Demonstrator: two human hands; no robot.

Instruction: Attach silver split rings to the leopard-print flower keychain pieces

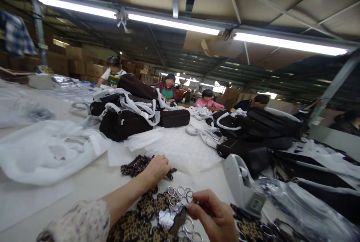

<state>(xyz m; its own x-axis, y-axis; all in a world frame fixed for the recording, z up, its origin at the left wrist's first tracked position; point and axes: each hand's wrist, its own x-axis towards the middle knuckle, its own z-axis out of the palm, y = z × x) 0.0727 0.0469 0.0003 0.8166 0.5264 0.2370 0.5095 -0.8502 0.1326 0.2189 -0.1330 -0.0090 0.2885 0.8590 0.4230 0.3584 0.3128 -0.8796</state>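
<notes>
fluorescent tubes (pixel 173 23) are hung over a pale table (pixel 84 197), and black bags (pixel 126 125) are heaped with white wrapping beyond the tape dispenser (pixel 243 187); several co-workers are seen farther beyond it. left of the dispenser, leopard-print pieces (pixel 147 208) and metal rings (pixel 180 198) are spread close together. just left of the dispenser, the right hand (pixel 215 214) is narrowed to a pinch on a brown piece (pixel 178 221). farther left of it, the left hand (pixel 157 169) is curled over a dark patterned bundle (pixel 135 167); whether anything is gripped cannot be told. clear plastic (pixel 306 208) is laid right of the dispenser.
</notes>
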